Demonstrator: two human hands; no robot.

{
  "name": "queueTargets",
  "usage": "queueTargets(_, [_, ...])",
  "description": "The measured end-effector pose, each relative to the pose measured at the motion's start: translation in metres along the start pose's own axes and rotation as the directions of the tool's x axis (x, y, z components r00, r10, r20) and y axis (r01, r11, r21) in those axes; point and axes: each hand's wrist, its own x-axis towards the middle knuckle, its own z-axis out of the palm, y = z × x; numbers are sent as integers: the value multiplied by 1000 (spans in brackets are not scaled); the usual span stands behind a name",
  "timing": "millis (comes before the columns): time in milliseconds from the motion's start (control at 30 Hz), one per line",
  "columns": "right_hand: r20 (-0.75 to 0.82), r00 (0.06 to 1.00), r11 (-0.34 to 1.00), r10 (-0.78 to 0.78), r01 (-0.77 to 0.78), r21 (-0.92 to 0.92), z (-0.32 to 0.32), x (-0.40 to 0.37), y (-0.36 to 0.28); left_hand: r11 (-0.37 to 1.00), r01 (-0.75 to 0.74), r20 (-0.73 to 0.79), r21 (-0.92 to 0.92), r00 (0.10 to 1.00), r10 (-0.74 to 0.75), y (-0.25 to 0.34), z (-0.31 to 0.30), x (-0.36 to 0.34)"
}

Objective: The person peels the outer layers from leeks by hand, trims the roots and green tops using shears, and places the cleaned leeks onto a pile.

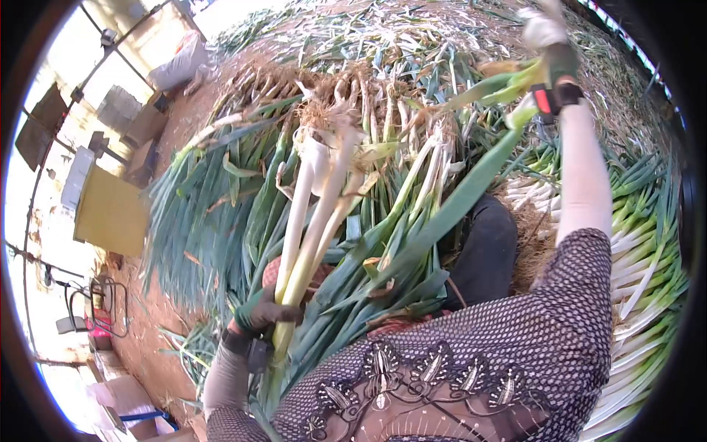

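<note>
My left hand, in a dark green glove, is wrapped round the lower stalks of a few leeks. Their pale shafts point up and away, with brown roots at the far end, and their green tops run down past my wrist. Raised at the upper right is my right hand, gloved in white and green and smeared by motion. Beside its wrist, torn-looking leek leaves stick out, and a long green leaf slants down toward my lap. Whether the fingers grip these leaves, I cannot tell.
A big heap of untrimmed leeks lies before me, roots away. On my right, cleaned white leeks form a long row. Leaf scraps cover the ground farther off. Left stand a yellow board, boxes and a sack.
</note>
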Motion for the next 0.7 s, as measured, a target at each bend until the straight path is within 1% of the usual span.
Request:
queueTargets(67, [-45, 990, 950, 134, -115, 292, -37, -8, -20, 994, 41, 7, 96, 999, -42, -11, -16, 17])
queueTargets(100, [-19, 981, 899, 192, -168, 405, -48, -18, -29, 1000, 13, 41, 18, 999, -13, -10, -17, 27])
queueTargets(133, [214, 794, 320, 569, -454, 832, -52, -28, -45, 1000, -10, 12, -1, 1000, 10, -7, -15, 34])
queueTargets(167, [330, 856, 258, 398, -450, 855, -28, -41, -18, 1000, -27, 43, -9, 999, 27, -2, -15, 41])
queueTargets(200, [503, 838, 37, 210, -521, 853, 4, -64, 11, 999, -45, 75, -17, 996, 46, 2, -15, 49])
queueTargets(233, [660, 738, 2, 143, -667, 745, 9, -103, 2, 999, -33, 75, -12, 997, 34, 1, -16, 56])
queueTargets(267, [810, 581, 5, 73, -813, 583, 3, -162, -17, 1000, -22, 69, -10, 997, 23, -3, -19, 65])
queueTargets(300, [924, 383, 17, -20, -924, 383, -9, -225, -34, 1000, -8, 58, -13, 998, 9, -6, -20, 71])
queueTargets(333, [982, 141, 32, -123, -989, 146, -24, -287, -48, 999, -36, 77, 22, 996, 34, -7, -21, 72])
queueTargets(367, [967, -119, 63, -227, -992, -107, -42, -333, -57, 996, -66, 94, 56, 994, 60, -7, -23, 73])
queueTargets(400, [884, -357, 128, -302, -934, -334, -59, -370, -65, 992, -92, 111, 88, 990, 82, -9, -25, 74])
queueTargets(433, [766, -532, 240, -361, -846, -475, -69, -389, -72, 990, -113, 106, 86, 989, 104, -24, -34, 83])
queueTargets(467, [616, -683, 355, -392, -730, -584, -71, -397, -75, 995, -76, 112, 58, 991, 69, -25, -34, 84])
queueTargets(533, [619, -584, 526, -525, -794, -304, -43, -384, -71, 1000, 2, 130, -1, 991, -2, -22, -35, 85])
queueTargets(567, [624, -607, 771, -492, -637, -11, -27, -344, -77, 998, -45, 140, 48, 989, 37, -16, -34, 85])
queueTargets(600, [683, -578, 892, -447, -346, 291, 12, -314, -51, 999, -36, 119, 31, 992, 32, -17, -34, 84])
queueTargets(633, [738, -545, 867, -398, 39, 496, 50, -284, -28, 999, -30, 99, 17, 995, 28, -17, -34, 84])
queueTargets(667, [870, -298, 778, -393, 396, 488, 81, -231, -30, 1000, -24, 78, 2, 997, 24, -19, -35, 84])
queueTargets(700, [898, 52, 772, -438, 534, 346, 99, -174, -52, 976, -126, 207, 176, 974, 88, -62, -69, 102])
